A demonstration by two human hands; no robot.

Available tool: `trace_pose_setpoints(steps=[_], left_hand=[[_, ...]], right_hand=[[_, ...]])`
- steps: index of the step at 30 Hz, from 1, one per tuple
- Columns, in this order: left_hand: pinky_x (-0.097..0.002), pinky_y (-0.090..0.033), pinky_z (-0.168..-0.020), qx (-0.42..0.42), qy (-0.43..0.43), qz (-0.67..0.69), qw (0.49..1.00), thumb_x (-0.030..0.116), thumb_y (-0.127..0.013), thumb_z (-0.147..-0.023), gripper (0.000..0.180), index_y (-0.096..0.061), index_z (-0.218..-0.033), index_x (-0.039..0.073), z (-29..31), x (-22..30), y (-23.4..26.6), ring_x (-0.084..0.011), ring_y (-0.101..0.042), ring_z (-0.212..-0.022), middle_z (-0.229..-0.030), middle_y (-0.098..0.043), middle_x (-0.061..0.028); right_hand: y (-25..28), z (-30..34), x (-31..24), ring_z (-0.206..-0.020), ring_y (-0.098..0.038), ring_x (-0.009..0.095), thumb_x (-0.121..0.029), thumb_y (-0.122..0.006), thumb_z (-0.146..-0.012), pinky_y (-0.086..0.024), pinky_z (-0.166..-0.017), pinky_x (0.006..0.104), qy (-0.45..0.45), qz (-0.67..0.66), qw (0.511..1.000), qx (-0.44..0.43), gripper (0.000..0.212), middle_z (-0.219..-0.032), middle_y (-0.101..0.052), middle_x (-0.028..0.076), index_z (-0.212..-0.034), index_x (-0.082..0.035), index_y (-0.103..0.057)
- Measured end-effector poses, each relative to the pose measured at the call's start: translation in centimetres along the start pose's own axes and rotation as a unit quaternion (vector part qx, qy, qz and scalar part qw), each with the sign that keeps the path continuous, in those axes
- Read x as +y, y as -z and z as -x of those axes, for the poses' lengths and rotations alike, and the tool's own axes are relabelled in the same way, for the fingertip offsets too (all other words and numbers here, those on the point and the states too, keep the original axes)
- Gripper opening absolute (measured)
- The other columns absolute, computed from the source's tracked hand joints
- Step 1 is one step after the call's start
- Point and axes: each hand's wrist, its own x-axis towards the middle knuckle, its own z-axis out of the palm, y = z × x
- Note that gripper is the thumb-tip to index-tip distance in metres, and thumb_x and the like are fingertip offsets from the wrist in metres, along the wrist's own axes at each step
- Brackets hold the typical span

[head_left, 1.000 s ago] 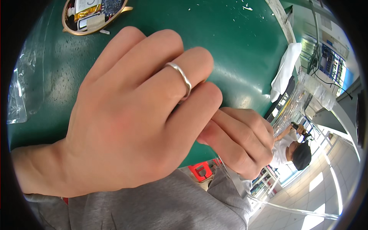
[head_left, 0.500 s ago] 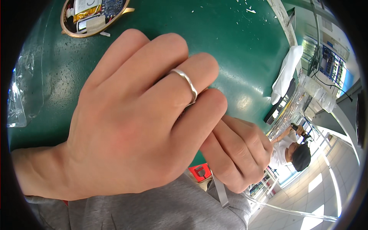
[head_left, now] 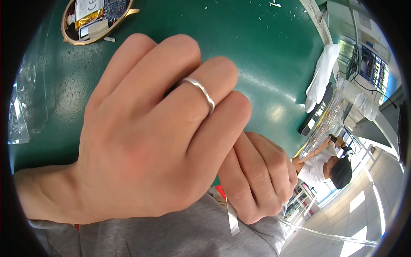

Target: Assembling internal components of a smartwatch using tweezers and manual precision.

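Observation:
My left hand (head_left: pixel 141 128), with a silver ring on one finger, is closed with its fingers curled under, back of the hand up. What it pinches is hidden beneath it. Right against it, my right hand (head_left: pixel 261 175) is also closed, fingers bent inward. A flat, thin silver strip (head_left: pixel 231 218) sticks out below the right hand towards my grey top; its upper part is covered, so its exact kind does not show. At the upper left lies an open round gold-rimmed case (head_left: pixel 64 32) with a battery pouch (head_left: pixel 87 9) and a blue circuit board (head_left: pixel 114 9) inside.
The green table (head_left: pixel 257 55) bears white scraps (head_left: pixel 275 4). Clear plastic packaging (head_left: pixel 21 103) lies at the left. A white cloth-like piece (head_left: pixel 321 77) and a black object (head_left: pixel 317 109) are at the right edge. Beyond, a person (head_left: pixel 319 169) in white holds a dark object.
Both hands have shifted slightly left in the picture, still pressed together. The silver strip hangs more upright, and less of the red thing beneath the hands shows. The case also sits slightly further left.

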Motion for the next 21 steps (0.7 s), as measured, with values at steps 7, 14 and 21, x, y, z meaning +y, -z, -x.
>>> trace_pose_setpoints(steps=[7, 14, 21], left_hand=[[-0.0345, -0.033, -0.056, 0.001, -0.014, -0.014, 1.000, 0.010, -0.076, -0.060, 0.033, -0.063, -0.089, 0.002, -0.1, -0.2, 0.1, -0.0216, -0.047, -0.066, -0.079, -0.054, -0.0059], [-0.0355, -0.033, -0.058, 0.004, -0.017, -0.004, 1.000, 0.012, -0.077, -0.060, 0.034, -0.062, -0.089, 0.002, -0.1, 0.0, 0.3, -0.0224, -0.046, -0.066, -0.079, -0.053, -0.0061], [-0.0359, -0.033, -0.059, 0.066, -0.028, -0.006, 0.997, 0.014, -0.078, -0.060, 0.036, -0.061, -0.090, 0.003, 1.3, -0.6, -1.5, -0.0226, -0.045, -0.068, -0.082, -0.053, -0.0052]], right_hand=[[-0.1, 0.0, 0.1, -0.071, -0.067, 0.023, -0.008, -0.073, -0.066, -0.053, -0.055, 0.0271, 0.012, 0.014, 1.000, 0.004, 0.028, -0.082, -0.072, 0.017, -0.091, 0.003, -0.070], [-0.3, 0.3, -0.1, -0.072, -0.068, 0.023, -0.006, -0.072, -0.065, -0.054, -0.056, 0.0268, 0.021, 0.027, 0.999, 0.029, 0.028, -0.082, -0.073, 0.018, -0.092, 0.004, -0.070], [-0.7, 0.2, -0.2, -0.068, -0.063, 0.014, -0.003, -0.066, -0.071, -0.051, -0.058, 0.0213, 0.003, 0.093, 0.994, 0.053, 0.019, -0.079, -0.074, 0.011, -0.088, 0.004, -0.071]])
